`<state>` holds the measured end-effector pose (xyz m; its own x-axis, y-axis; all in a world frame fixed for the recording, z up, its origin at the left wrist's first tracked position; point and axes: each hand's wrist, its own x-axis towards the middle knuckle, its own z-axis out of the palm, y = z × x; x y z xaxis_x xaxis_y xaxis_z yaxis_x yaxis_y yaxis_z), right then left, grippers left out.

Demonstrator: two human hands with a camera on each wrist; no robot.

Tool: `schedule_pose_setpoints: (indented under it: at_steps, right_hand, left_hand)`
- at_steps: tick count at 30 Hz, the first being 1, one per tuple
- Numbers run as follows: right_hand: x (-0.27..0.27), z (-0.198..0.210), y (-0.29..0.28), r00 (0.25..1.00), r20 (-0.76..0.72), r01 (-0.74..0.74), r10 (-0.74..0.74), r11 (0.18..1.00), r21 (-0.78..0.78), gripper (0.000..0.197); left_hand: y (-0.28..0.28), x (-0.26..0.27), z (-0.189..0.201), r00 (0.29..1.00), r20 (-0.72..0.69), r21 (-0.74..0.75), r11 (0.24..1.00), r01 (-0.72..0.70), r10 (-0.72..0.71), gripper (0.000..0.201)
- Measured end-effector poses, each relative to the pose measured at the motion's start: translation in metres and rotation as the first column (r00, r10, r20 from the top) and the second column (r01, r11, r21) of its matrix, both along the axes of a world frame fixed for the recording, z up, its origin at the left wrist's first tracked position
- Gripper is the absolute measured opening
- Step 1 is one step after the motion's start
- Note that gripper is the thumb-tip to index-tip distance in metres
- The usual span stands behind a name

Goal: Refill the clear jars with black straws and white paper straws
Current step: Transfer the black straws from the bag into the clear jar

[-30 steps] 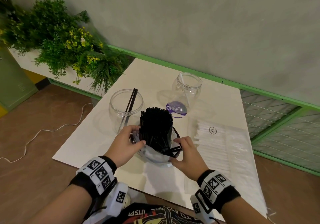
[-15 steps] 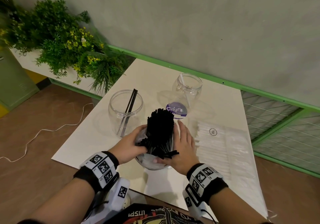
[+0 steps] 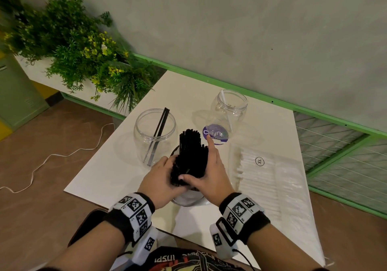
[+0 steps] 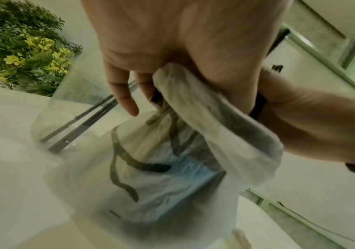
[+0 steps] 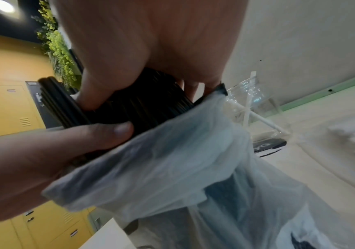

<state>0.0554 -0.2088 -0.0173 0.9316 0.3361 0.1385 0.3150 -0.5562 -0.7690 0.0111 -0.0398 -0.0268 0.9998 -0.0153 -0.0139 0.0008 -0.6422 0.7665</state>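
— How are our fingers now?

— On both sides they curl around the bundle of black straws. Our left hand grips it from the left, and our right hand from the right, with the thumb across the front.

— Where is the bundle?

— It stands upright above a thin plastic bag, whose top is bunched just under our hands. The bag rests on the white table, near its front edge.

— And the jars?

— The wide clear jar is just beyond our left hand, with two black straws leaning inside. The smaller jar is further back, holding one white straw. The packet of white paper straws lies flat to the right.
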Motion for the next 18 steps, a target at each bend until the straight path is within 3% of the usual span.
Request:
schedule_pose_setpoints:
  at_steps: [4, 9, 14, 18]
  right_hand:
    - [0.0, -0.008, -0.011, 0.998, -0.058, 0.002, 0.005, 0.994, 0.109, 0.118]
    - [-0.004, -0.01, -0.004, 0.998, -0.019, 0.057, -0.055, 0.996, 0.066, 0.114]
    - [-0.009, -0.009, 0.004, 0.998, 0.027, 0.065, -0.065, 0.998, 0.021, 0.11]
    - [-0.012, -0.004, 0.006, 0.997, 0.031, 0.075, -0.076, 0.997, 0.007, 0.108]
  left_hand:
    - [0.003, -0.003, -0.004, 0.996, 0.011, 0.005, 0.996, -0.087, 0.087, 0.066]
    - [-0.004, -0.003, 0.006, 0.997, 0.005, 0.078, 0.994, -0.075, 0.075, 0.072]
    - [-0.006, -0.001, 0.009, 0.992, 0.019, 0.111, 0.986, -0.123, 0.121, 0.054]
    - [-0.006, -0.001, 0.009, 0.993, -0.009, 0.113, 0.987, -0.114, 0.116, 0.057]
